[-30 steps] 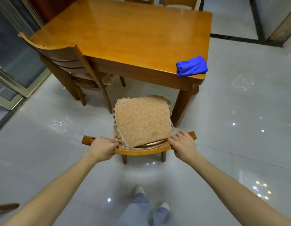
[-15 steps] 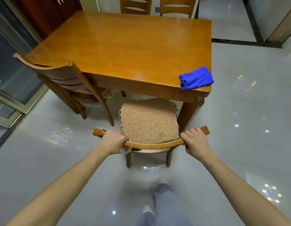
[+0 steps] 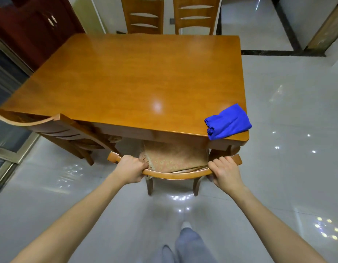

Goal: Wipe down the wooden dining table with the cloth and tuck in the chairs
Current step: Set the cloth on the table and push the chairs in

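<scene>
The wooden dining table (image 3: 137, 82) fills the middle of the view. A folded blue cloth (image 3: 228, 121) lies on its near right corner. In front of me stands a wooden chair (image 3: 175, 175) with a patterned seat cushion (image 3: 174, 156); most of the seat is under the table's near edge. My left hand (image 3: 130, 170) grips the curved top rail near its left end. My right hand (image 3: 225, 171) grips the rail near its right end.
A second chair (image 3: 50, 130) stands at the table's near left corner, angled and partly pulled out. Two more chairs (image 3: 143, 16) (image 3: 195, 15) stand at the far side. A dark red cabinet (image 3: 31, 25) is at the far left. Glossy tiled floor (image 3: 297, 149) lies all around.
Both hands have pushed the chair forward; its seat has slid from open floor to mostly under the table. I have stepped closer to the table.
</scene>
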